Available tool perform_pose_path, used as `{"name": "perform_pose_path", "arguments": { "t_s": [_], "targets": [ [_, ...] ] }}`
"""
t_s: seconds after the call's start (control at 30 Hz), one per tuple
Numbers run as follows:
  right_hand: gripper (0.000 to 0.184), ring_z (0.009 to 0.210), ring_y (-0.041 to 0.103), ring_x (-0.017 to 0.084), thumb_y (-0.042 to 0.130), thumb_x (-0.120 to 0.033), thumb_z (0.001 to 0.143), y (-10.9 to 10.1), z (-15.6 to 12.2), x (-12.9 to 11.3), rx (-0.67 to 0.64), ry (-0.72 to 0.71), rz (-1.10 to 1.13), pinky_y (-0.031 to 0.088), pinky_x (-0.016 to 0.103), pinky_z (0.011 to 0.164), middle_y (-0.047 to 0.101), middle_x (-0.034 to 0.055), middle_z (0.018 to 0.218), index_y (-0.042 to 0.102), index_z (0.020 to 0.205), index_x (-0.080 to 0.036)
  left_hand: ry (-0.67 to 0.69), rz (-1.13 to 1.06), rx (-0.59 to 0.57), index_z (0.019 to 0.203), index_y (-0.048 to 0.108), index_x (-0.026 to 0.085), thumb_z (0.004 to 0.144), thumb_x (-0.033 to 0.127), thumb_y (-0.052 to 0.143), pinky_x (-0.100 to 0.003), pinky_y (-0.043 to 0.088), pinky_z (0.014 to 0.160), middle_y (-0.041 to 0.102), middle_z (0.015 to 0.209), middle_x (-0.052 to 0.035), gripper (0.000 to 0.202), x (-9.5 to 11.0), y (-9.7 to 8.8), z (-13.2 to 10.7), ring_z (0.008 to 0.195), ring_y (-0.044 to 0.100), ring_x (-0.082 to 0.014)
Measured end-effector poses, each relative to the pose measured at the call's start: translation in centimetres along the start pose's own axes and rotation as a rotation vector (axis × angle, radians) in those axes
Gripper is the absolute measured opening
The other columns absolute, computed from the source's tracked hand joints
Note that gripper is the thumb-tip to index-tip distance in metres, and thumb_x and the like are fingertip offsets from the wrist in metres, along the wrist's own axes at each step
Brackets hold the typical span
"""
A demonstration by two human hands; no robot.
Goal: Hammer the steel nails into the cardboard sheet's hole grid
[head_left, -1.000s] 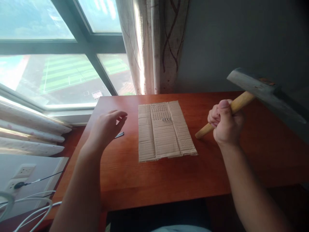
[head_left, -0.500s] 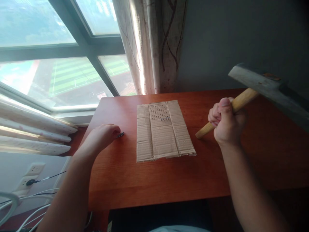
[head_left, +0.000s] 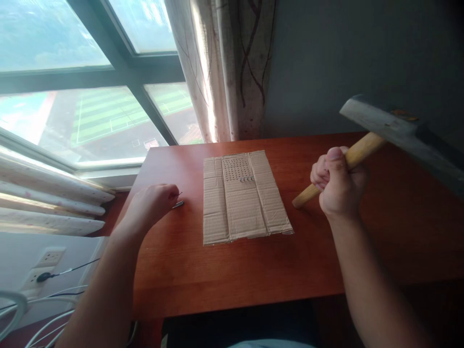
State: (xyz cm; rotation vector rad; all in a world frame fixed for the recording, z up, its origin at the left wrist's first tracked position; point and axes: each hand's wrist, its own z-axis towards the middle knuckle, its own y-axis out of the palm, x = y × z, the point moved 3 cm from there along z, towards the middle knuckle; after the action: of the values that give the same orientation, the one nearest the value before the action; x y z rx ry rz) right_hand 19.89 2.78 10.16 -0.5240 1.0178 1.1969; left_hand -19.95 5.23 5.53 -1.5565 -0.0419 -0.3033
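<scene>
My right hand [head_left: 339, 181] is wrapped round the wooden handle of a hammer [head_left: 366, 150], whose metal head is raised above the table's right side. Between the fingertips of my left hand [head_left: 159, 200] a thin nail [head_left: 180, 194] pokes out. Just below those fingers a small bunch of nails [head_left: 178, 205] lies on the table. A creased piece of cardboard [head_left: 246, 208] lies flat between my hands. Rows of small dark dots mark its upper middle, and several nails [head_left: 247, 179] stick up in a short row along the bottom of the dots.
The reddish-brown wooden table [head_left: 253, 275] reaches to a dark wall at the back right. A window [head_left: 108, 116] and curtains [head_left: 217, 72] stand behind and to the left. Sockets [head_left: 45, 263] and white cables [head_left: 47, 319] are at lower left.
My left hand has lifted slightly off the bunch of nails, and a single nail now shows at its fingertips. The right hand keeps the hammer raised, nearly still.
</scene>
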Motion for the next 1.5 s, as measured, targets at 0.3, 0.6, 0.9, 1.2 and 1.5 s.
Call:
{"name": "perform_pose_path", "arguments": {
  "t_s": [0.3, 0.6, 0.9, 1.2, 1.5],
  "targets": [
    [0.051, 0.037, 0.025, 0.006, 0.065, -0.048, 0.089, 0.2, -0.3, -0.2, -0.002, -0.005, -0.023, 0.018, 0.025, 0.035, 0.026, -0.0090, 0.048, 0.031, 0.060, -0.023, 0.049, -0.886, 0.361, 0.083, 0.068, 0.018, 0.072, 0.033, 0.074, -0.029, 0.058, 0.069, 0.072, 0.077, -0.0036, 0.020, 8.5, -2.5, 0.9, 0.072, 0.069, -0.0168],
    [0.051, 0.037, 0.024, 0.007, 0.065, -0.049, 0.089, 0.4, -0.3, -0.3, 0.005, 0.005, -0.037, 0.017, 0.025, 0.035, 0.026, -0.0090, 0.048, 0.031, 0.061, -0.024, 0.307, -0.760, 0.298, 0.083, 0.071, 0.016, 0.078, 0.023, 0.069, -0.023, 0.054, 0.060, 0.074, 0.076, -0.0033, 0.009, 13.9, -0.2, 3.4, 0.066, 0.067, -0.0130],
    [0.050, 0.037, 0.025, 0.006, 0.066, -0.048, 0.088, 0.2, -0.2, -0.2, 0.009, 0.002, -0.031, 0.017, 0.026, 0.035, 0.026, -0.0090, 0.048, 0.032, 0.062, -0.024, 0.287, -0.725, 0.289, 0.083, 0.071, 0.016, 0.079, 0.022, 0.068, -0.023, 0.051, 0.060, 0.074, 0.077, -0.0030, 0.008, 13.6, 0.3, 3.3, 0.064, 0.064, -0.0119],
    [0.050, 0.037, 0.025, 0.006, 0.065, -0.049, 0.089, 0.2, -0.3, -0.3, 0.012, -0.005, -0.043, 0.017, 0.026, 0.035, 0.026, -0.0089, 0.049, 0.031, 0.061, -0.024, 0.304, -0.675, 0.295, 0.083, 0.072, 0.016, 0.079, 0.022, 0.067, -0.022, 0.050, 0.058, 0.073, 0.075, -0.0024, 0.008, 13.8, 0.3, 3.3, 0.060, 0.061, -0.0101],
    [0.051, 0.037, 0.025, 0.007, 0.064, -0.051, 0.089, 0.2, -0.2, -0.2, 0.010, -0.009, -0.063, 0.017, 0.026, 0.035, 0.025, -0.0085, 0.049, 0.031, 0.061, -0.024, 0.312, -0.668, 0.295, 0.083, 0.072, 0.016, 0.080, 0.024, 0.066, -0.022, 0.052, 0.059, 0.073, 0.074, -0.0028, 0.010, 13.8, 0.2, 3.2, 0.061, 0.062, -0.0111]
  ]
}}
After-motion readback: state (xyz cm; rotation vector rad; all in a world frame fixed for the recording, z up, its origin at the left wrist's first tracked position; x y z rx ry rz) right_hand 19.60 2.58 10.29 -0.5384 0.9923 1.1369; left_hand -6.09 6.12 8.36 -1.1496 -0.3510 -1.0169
